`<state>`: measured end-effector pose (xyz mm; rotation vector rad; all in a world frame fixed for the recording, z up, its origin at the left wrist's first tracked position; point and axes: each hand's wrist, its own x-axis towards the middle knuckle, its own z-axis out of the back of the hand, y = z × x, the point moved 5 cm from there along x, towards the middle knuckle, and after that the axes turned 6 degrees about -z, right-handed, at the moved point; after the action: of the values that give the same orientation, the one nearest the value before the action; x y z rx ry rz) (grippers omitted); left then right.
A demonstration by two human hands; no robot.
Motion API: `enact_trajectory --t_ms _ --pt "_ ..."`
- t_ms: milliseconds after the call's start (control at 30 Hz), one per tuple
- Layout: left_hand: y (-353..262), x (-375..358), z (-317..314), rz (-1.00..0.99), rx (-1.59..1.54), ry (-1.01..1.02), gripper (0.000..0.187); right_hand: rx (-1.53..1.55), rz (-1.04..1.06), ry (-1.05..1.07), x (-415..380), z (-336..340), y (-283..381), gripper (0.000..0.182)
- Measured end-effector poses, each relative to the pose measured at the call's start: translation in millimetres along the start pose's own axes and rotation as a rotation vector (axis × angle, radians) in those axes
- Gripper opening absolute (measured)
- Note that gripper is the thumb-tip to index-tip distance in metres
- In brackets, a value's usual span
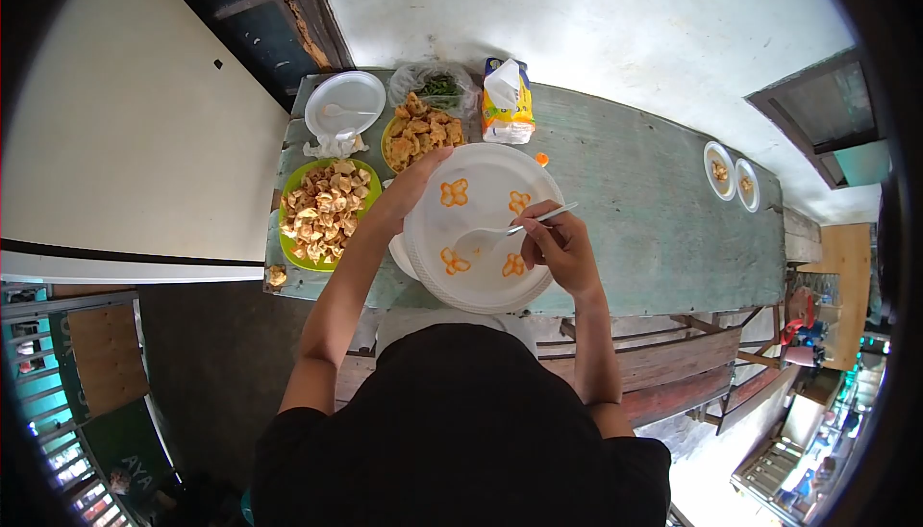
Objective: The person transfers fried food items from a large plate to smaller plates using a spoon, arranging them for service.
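A big round white plate (486, 287) with orange flower-like marks is held up over the near edge of the table. My left hand (415, 188) grips its left rim, fingers mostly hidden along the edge. Pinched in my right hand (561, 246) is the handle of a whitish plastic spoon (475, 244), its bowl over the middle of the plate. Part of another white rim (400, 258) peeks out beneath on the left. Just beyond my left hand sits a bowl of golden fried fritters (419, 133).
Left on the table (635, 210) is a green tray of fried crackers (330, 214). Behind it are crumpled plastic (333, 146) and a white basin (365, 85). Leafy greens (440, 85) in a bag and a tissue pack (507, 104) stand along the wall. Two small plates (746, 202) lie far right.
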<state>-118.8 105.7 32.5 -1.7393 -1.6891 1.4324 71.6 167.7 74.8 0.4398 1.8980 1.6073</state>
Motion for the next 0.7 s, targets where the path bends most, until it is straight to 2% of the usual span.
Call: enact_trajectory --t_ms 100,200,300,367,400,467,633,700 --pt "1.7 0.9 2.4 0.003 -0.015 0.014 0.041 0.015 0.01 -0.068 0.5 9.6 0.2 0.011" --pt "5.2 3.5 6.4 -0.025 0.012 0.048 0.05 0.06 0.053 -0.177 -1.9 20.8 6.4 0.011" --pt "13.4 2.1 12.1 -0.121 -0.119 -0.012 0.05 0.104 0.119 -0.278 -4.0 29.2 9.1 0.013" --pt "-11.1 -26.3 4.5 -0.954 0.175 -0.049 0.051 0.183 0.26 -0.526 -11.7 38.5 6.3 0.016" --pt "-10.7 -27.1 2.1 -0.954 0.176 -0.048 0.051 0.183 0.262 -0.527 -12.2 37.2 4.4 0.016" --pt "5.4 -19.0 9.3 -0.466 -0.346 -0.281 0.054 0.151 0.404 -0.769 -22.7 42.0 6.8 0.019" --pt "13.7 -44.3 -19.4 -0.498 -0.544 -0.218 0.054 0.129 0.442 -0.762 -37.6 20.2 4.7 0.017" --pt "19.1 -49.7 -27.2 -0.518 -0.577 -0.174 0.053 -0.054 0.668 -0.793 -42.7 6.6 3.9 0.013"
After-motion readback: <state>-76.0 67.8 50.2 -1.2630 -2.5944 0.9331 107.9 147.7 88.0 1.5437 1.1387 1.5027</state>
